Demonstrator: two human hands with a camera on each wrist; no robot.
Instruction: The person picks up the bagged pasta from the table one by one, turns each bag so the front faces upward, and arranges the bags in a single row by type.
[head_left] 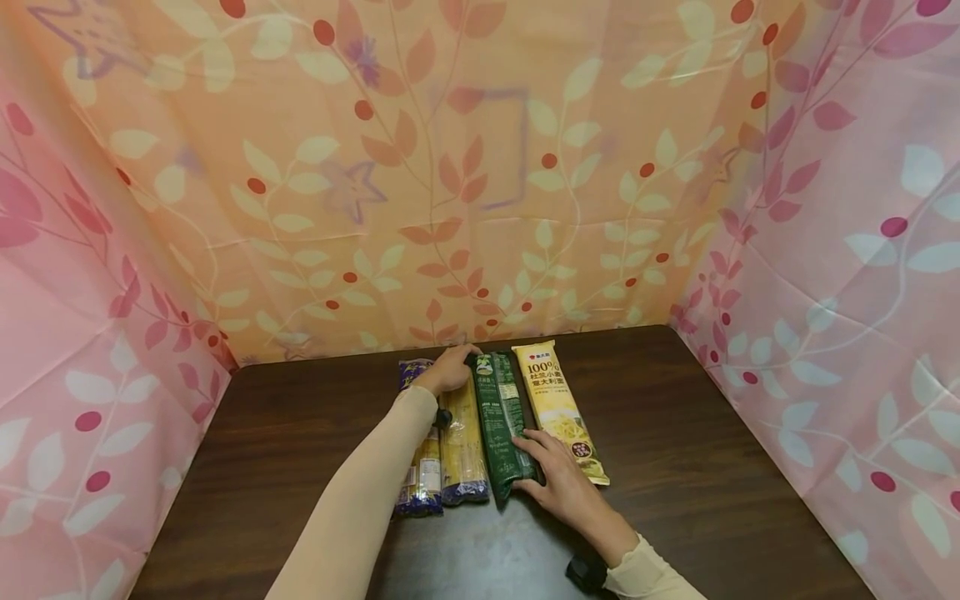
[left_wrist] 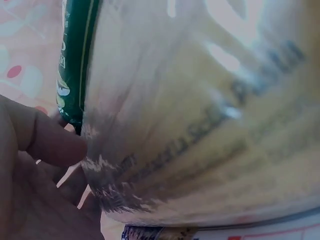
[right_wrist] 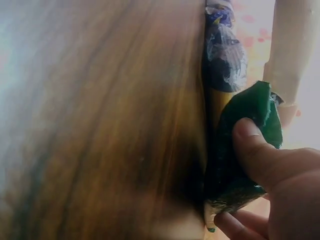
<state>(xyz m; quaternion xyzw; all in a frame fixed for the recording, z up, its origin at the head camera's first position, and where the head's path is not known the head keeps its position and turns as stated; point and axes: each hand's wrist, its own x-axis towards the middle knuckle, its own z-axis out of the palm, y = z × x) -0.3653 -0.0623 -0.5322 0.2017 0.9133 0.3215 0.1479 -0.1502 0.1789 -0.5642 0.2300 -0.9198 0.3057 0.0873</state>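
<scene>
A green spaghetti pack (head_left: 499,425) lies lengthwise on the dark wooden table. At its far end my left hand (head_left: 448,369) pinches the tip, reaching over a clear spaghetti pack (head_left: 463,450). In the left wrist view, the thumb (left_wrist: 60,145) lies beside the clear pack's crinkled end, close to the green tip; some fingers are hidden. My right hand (head_left: 562,483) grips the green pack's near end from the right. The right wrist view has its thumb (right_wrist: 248,137) pressed on the green wrapper (right_wrist: 235,150), fingers around the other side.
Left of the clear pack lies another blue-ended spaghetti pack (head_left: 420,487), partly under the left arm. To the right is a yellow pasta pack (head_left: 561,408), its near end beside the right hand. Patterned cloth (head_left: 450,208) hangs behind and on both sides of the table (head_left: 285,450).
</scene>
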